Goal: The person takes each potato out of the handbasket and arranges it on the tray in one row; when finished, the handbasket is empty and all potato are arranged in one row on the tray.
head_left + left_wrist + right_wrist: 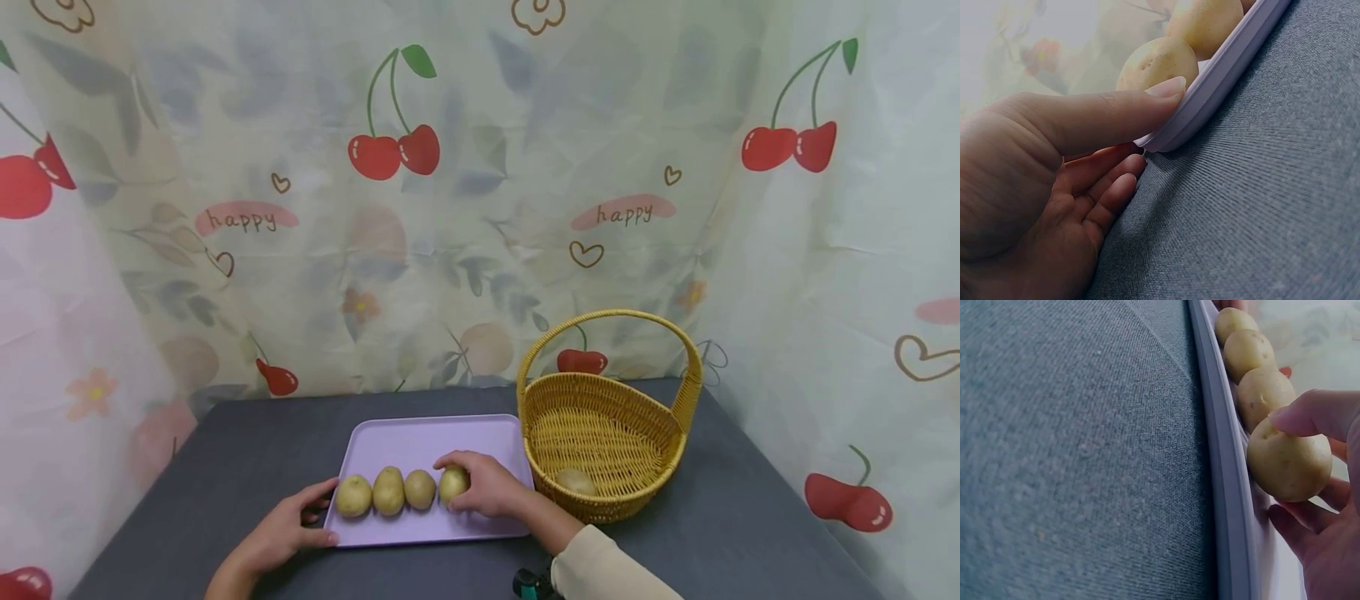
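Several potatoes stand in a row along the front of a lilac tray [442,435]. At the row's right end, my right hand [486,485] grips a potato [1290,459] between its thumb and fingers, low over the tray. Next to it in the row is a rounder potato [420,489], then a taller potato [388,491]. The leftmost potato [353,497] sits close to my left hand [279,532]. That hand holds the tray's front left corner, its thumb [1129,112] against the front rim and the other fingers round the left side.
A wicker basket [607,392] with a tall handle stands just right of the tray, with one potato [576,481] inside. A dark grey cloth [262,442] covers the table. Printed curtains [480,250] hang behind and at both sides. A small black object [531,583] is by the right sleeve.
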### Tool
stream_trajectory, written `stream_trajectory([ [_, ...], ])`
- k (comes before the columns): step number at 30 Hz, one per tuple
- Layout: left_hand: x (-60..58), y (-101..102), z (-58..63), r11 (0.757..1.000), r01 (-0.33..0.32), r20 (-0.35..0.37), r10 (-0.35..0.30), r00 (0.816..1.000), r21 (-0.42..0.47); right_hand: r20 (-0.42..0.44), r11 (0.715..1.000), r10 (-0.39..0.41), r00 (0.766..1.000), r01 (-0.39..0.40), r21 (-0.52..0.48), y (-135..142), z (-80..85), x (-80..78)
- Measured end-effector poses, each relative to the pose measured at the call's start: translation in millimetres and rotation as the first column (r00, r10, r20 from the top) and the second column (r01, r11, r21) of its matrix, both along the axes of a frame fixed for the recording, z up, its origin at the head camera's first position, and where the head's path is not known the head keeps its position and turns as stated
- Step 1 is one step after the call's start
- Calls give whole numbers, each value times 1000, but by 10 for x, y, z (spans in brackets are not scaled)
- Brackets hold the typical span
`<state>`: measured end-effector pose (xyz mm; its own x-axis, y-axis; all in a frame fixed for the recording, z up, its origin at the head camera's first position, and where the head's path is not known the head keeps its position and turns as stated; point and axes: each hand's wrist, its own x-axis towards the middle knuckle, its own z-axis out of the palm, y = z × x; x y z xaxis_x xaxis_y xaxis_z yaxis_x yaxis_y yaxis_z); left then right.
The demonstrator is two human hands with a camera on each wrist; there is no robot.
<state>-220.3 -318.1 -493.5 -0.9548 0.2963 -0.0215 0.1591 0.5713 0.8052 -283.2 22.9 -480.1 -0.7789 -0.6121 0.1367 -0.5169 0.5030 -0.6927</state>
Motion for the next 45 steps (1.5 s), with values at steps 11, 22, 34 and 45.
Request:
stream_trajectory([
  [11,6,0,0,1000,-9,13,9,1000,-4,-66,999,-21,998,23,35,-17,7,6],
  [22,-7,14,16,1000,-11,4,11,1000,-5,-56,999,-28,998,30,33,-33,7,-3],
  [34,-14,-4,5,1000,-11,13,11,1000,-6,24,999,21,1000,-22,45,-2,31,-2],
  [45,-15,3,18,1000,-22,38,23,999,-20,-28,998,53,998,-52,44,19,24,19],
])
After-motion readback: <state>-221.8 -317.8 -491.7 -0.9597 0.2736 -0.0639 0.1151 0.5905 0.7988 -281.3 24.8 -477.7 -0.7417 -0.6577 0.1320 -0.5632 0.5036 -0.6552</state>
